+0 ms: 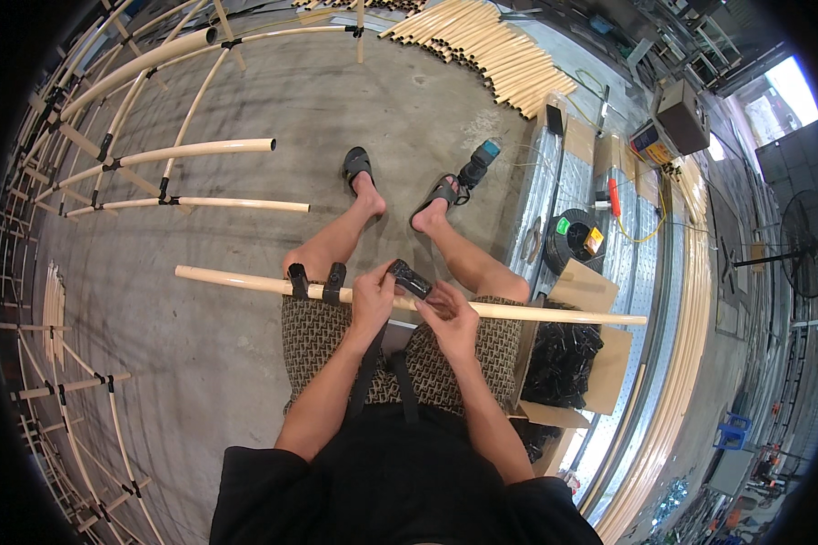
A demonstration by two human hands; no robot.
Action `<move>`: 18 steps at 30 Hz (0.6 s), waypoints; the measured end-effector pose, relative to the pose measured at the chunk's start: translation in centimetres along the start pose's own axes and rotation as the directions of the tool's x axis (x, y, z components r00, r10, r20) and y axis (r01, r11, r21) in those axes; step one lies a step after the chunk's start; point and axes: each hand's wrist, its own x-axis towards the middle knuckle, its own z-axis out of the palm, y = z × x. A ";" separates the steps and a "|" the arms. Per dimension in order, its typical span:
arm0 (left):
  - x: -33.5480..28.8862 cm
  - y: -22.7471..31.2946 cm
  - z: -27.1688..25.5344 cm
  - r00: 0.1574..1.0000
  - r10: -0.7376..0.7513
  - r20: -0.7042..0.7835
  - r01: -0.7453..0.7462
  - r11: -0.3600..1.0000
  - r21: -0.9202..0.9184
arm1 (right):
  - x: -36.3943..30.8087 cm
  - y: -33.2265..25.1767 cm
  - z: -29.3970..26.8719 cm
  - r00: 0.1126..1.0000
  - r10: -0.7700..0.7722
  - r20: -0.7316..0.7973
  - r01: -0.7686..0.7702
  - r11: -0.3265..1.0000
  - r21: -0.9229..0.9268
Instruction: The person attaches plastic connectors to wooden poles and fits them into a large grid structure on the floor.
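Across my lap lies a long cream pipe (pixel 554 313), its ends reaching past both thighs. Two black pipe joints (pixel 334 283) sit on it over my left thigh, side by side with a small gap. Another black pipe joint (pixel 411 278) is at the pipe between my hands, tilted across it. My left hand (pixel 373 302) grips its left side with bent fingers. From the right, my right hand (pixel 452 318) pinches its lower right end. My fingers partly cover that joint, so I cannot tell how far it is around the pipe.
On my right stands an open cardboard box (pixel 612 372) of black joints. Beyond it are a black coil (pixel 573 243) and a red-handled tool (pixel 613 195). A teal and black power tool (pixel 479 163) stands by my right foot. Pipe frames (pixel 173 163) rise at left; a pipe stack (pixel 482 50) lies ahead.
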 end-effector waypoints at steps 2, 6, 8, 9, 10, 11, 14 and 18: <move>-0.2 0.1 0.1 0.999 -0.007 -0.035 0.006 1.000 -0.028 | -0.1 -0.5 -0.2 0.980 0.192 0.049 -0.197 0.967 0.161; -0.5 1.1 -0.1 0.999 0.032 -0.035 -0.030 0.999 0.045 | 0.8 -3.1 -0.3 0.816 0.502 0.285 -0.577 0.703 0.416; -0.5 0.8 0.0 0.998 0.060 -0.030 -0.059 0.997 0.044 | 1.8 -3.5 0.1 0.814 0.483 0.321 -0.580 0.683 0.444; -0.5 0.7 -0.1 0.997 0.076 -0.028 -0.075 0.996 0.045 | 2.1 -3.5 0.6 0.842 0.447 0.302 -0.539 0.718 0.440; -0.6 0.7 -0.2 0.996 0.083 -0.025 -0.081 0.995 0.053 | 2.3 -3.5 0.9 0.867 0.408 0.284 -0.496 0.752 0.435; -0.6 1.1 -0.3 0.995 0.093 -0.024 -0.091 0.994 0.059 | 2.6 -3.1 1.2 0.883 0.387 0.265 -0.467 0.785 0.407; -0.6 1.6 -0.5 0.991 0.131 -0.001 -0.131 0.989 0.075 | 3.2 -2.0 1.6 0.923 0.319 0.216 -0.377 0.863 0.338; -0.4 0.9 -0.5 0.994 0.104 0.038 -0.106 0.992 0.064 | 3.1 -1.9 1.3 0.962 0.237 0.132 -0.263 0.935 0.238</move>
